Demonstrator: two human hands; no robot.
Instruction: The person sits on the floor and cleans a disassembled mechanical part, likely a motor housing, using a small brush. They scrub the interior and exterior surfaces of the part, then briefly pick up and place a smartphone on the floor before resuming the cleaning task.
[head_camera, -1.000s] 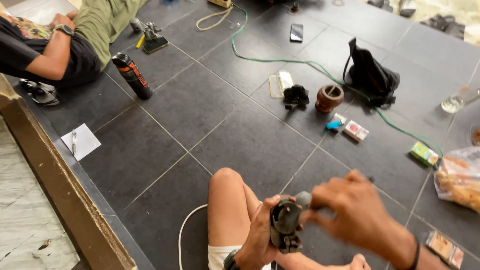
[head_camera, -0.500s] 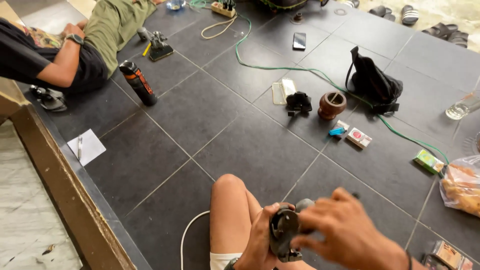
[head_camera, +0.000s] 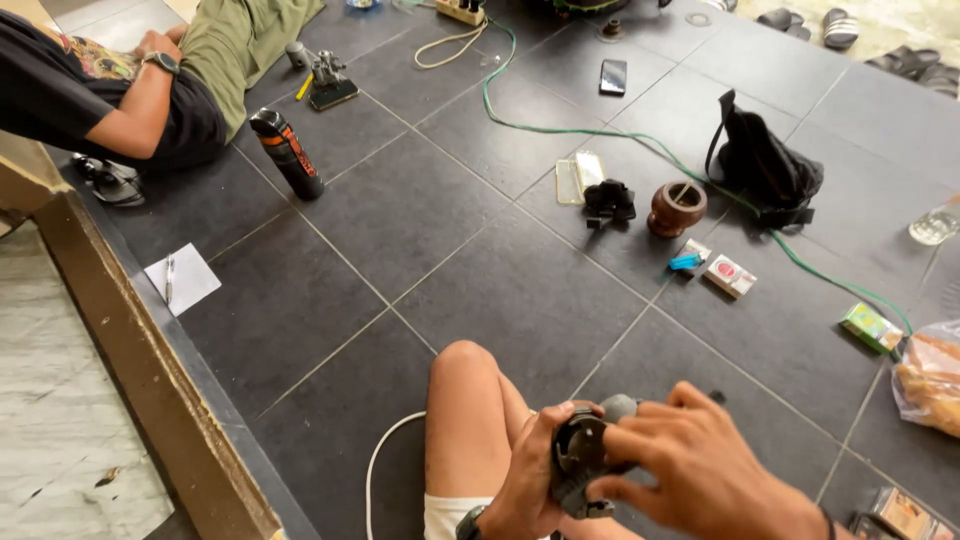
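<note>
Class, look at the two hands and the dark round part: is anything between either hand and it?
Nothing visible. The left hand grips the dark round part from the side, and the right hand has its fingers on the part's other side, above the bare knee.

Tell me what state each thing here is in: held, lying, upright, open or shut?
Dark round part: held in both hands, above the knee.
Left hand: gripping the part from below.
Right hand: fingers on the part's top.
Black bottle: standing on the tiles, tilted in this view.
Brown pot: upright, open-topped.
Phone: lying flat, screen dark.
Black bag: slumped on the floor.
Green cable: lying loose across tiles.
</note>
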